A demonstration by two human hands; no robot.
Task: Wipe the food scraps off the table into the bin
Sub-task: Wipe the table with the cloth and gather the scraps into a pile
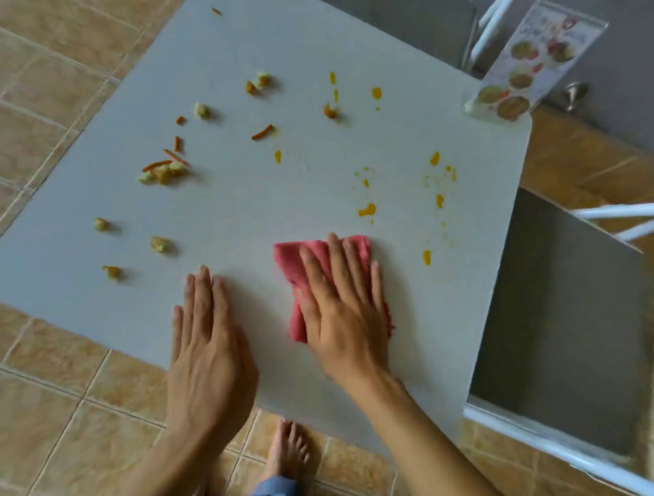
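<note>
A grey square table [258, 198] carries several food scraps: a pile of pale chunks and orange strips [164, 169] at the left, more bits [259, 82] farther back, and small lumps [161, 244] near the left edge. Yellow sauce drops [367, 209] dot the right half. My right hand [342, 309] lies flat on a folded pink cloth [291, 262], pressing it to the table near the front. My left hand [207, 345] rests flat on bare table beside it, fingers together, holding nothing. No bin is in view.
A clear menu stand [523, 68] sits at the table's far right corner. Grey chairs with white frames stand at the right [552, 307] and at the back [395, 8]. The floor is tan tile [27, 96]. My bare foot [287, 449] is under the front edge.
</note>
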